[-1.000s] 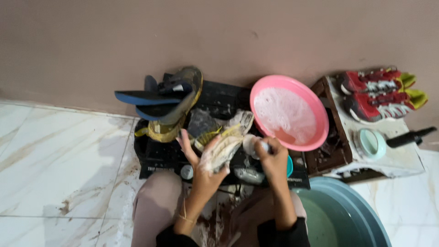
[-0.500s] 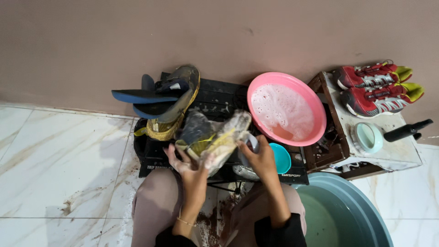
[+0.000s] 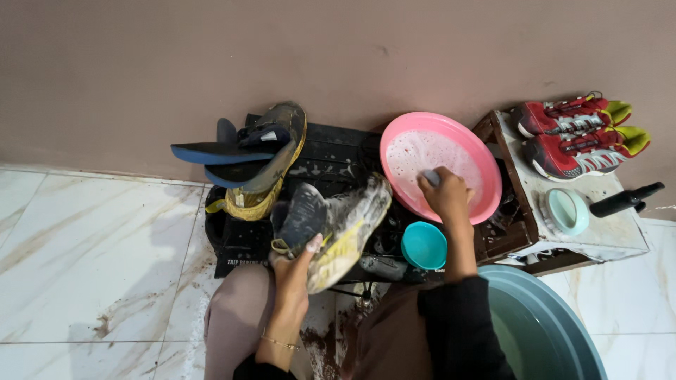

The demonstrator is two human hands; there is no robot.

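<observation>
Shoe: muddy grey-yellow sneaker (image 3: 338, 229), frame centre, above black crate (image 3: 331, 158).
Left hand (image 3: 292, 271): clasped around sneaker's heel.
Right hand (image 3: 443, 193): closed on pale brush (image 3: 431, 176), inside pink basin (image 3: 486, 176).

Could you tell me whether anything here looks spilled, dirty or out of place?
Yes: brown muddy smears stain the white tiled floor near the person's knees, and the shoe in the left hand is caked with grime and suds. The red shoes look clean.
</observation>
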